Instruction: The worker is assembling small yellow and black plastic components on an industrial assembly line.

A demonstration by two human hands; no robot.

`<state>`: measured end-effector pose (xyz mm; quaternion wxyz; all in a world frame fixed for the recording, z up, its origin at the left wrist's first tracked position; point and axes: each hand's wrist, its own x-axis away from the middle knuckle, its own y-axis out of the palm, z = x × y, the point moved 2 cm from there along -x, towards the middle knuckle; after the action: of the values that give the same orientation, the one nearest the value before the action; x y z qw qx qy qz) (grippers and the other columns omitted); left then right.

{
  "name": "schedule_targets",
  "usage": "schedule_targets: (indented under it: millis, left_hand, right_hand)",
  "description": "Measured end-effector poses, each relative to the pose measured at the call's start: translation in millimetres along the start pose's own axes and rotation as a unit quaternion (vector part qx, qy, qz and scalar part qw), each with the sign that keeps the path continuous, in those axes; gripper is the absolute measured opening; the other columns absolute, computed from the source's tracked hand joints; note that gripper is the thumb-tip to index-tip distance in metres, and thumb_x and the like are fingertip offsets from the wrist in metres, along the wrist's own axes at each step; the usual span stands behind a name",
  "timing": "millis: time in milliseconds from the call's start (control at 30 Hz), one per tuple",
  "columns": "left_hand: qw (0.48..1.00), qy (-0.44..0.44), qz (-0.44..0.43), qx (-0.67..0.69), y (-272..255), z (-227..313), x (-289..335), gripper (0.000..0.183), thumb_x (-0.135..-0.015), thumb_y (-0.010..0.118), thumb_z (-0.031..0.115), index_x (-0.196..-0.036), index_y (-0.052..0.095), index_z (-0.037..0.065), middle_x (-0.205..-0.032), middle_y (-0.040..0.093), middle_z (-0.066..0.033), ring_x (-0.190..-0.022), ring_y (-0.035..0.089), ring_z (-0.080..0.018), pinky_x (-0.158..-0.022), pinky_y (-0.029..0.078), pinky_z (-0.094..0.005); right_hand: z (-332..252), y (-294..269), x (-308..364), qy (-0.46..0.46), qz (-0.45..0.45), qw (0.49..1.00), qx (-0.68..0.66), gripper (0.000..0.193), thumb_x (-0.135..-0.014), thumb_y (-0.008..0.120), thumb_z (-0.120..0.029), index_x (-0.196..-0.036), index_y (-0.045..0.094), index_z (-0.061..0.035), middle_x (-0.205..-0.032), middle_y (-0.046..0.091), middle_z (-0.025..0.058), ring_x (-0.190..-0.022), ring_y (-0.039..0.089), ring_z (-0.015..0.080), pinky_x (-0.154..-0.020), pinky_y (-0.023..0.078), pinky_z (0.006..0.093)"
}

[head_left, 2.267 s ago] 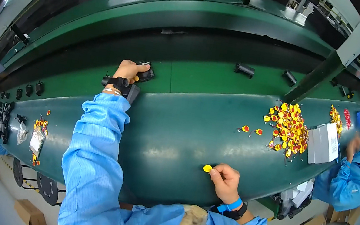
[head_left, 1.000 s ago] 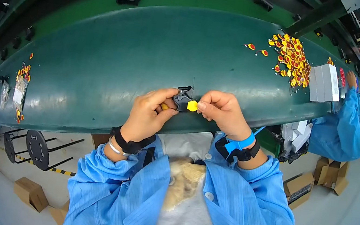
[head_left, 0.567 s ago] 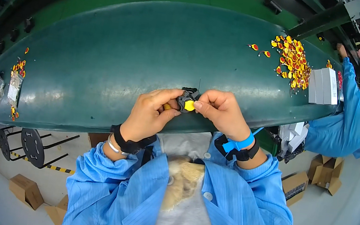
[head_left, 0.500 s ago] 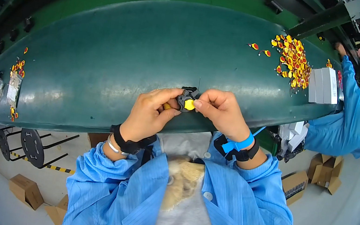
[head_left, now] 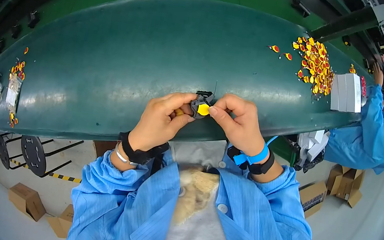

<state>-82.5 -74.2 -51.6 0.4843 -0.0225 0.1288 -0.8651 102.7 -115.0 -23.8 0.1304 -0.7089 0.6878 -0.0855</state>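
Just in front of my chest, above the near edge of the green table, my left hand [head_left: 158, 117] is closed around a small black plastic part [head_left: 202, 95]. A bright yellow piece [head_left: 203, 109] shows on that part's near side. My right hand [head_left: 239, 121] pinches with thumb and forefinger at the yellow piece's right edge. A second bit of yellow shows between my left fingers; its shape is mostly hidden.
A heap of yellow-and-red pieces [head_left: 317, 67] lies at the far right beside white boxes [head_left: 347, 93]. More pieces and a clear plastic bag [head_left: 14, 90] lie at the left end. A co-worker in blue [head_left: 362, 142] is at the right. Stools [head_left: 33, 155] and cartons [head_left: 26, 200] stand on the floor.
Both hands keep nearly the same hold on the black part and the yellow piece. At the right, the co-worker's hand has shifted. The whole view has moved slightly.
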Motion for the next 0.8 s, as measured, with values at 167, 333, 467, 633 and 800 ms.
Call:
schedule_targets:
  millis: [167,333,467,633,800]
  left_hand:
    - [1.000,-0.002,-0.006,0.001,0,1,0,0.044,-0.069,0.068,-0.005,-0.112,0.059,0.001,-0.079,0.061,-0.0056,-0.064,0.056,-0.0104,-0.059,0.046,-0.0226]
    - [1.000,0.008,0.000,-0.004,1,-1,1,0.044,-0.070,0.069,-0.003,-0.112,0.059,0.001,-0.080,0.061,-0.0057,-0.064,0.055,-0.0099,-0.059,0.046,-0.0225]
    - [0.999,-0.013,-0.027,0.015,1,12,-1,0.039,-0.075,0.070,0.002,-0.113,0.060,0.002,-0.082,0.060,-0.0024,-0.064,0.051,-0.0047,-0.057,0.043,-0.0194]
    - [0.991,-0.101,-0.015,0.084,8,11,1,0.034,-0.079,0.070,0.009,-0.111,0.061,0.002,-0.083,0.060,-0.0010,-0.061,0.049,-0.0034,-0.054,0.040,-0.0185]
    - [0.971,-0.162,0.004,0.173,11,15,7,0.031,-0.082,0.067,0.010,-0.110,0.061,0.000,-0.083,0.063,-0.0013,-0.061,0.052,-0.0036,-0.053,0.041,-0.0184]
  right_hand:
    - [7,0,2,0.095,-0.015,0.994,-0.046,0.014,-0.086,0.062,-0.009,-0.076,0.058,-0.0007,-0.058,0.045,-0.0053,-0.055,0.037,0.0026,-0.047,0.031,0.0213]
    - [6,2,1,0.117,-0.011,0.991,-0.061,0.016,-0.086,0.063,-0.010,-0.074,0.058,-0.0010,-0.057,0.044,-0.0063,-0.054,0.036,0.0019,-0.046,0.029,0.0212]
    - [0,2,1,0.137,-0.006,0.989,-0.059,0.017,-0.085,0.064,-0.009,-0.071,0.056,-0.0016,-0.056,0.042,-0.0065,-0.053,0.034,0.0020,-0.045,0.027,0.0217]
    - [-5,4,0,0.154,-0.017,0.986,-0.061,0.018,-0.084,0.065,-0.008,-0.070,0.055,-0.0018,-0.056,0.041,-0.0066,-0.053,0.033,0.0022,-0.045,0.026,0.0219]
    - [-5,5,3,0.178,-0.039,0.980,-0.077,0.019,-0.085,0.065,-0.009,-0.070,0.054,-0.0038,-0.058,0.041,-0.0092,-0.055,0.032,0.0002,-0.046,0.024,0.0200]
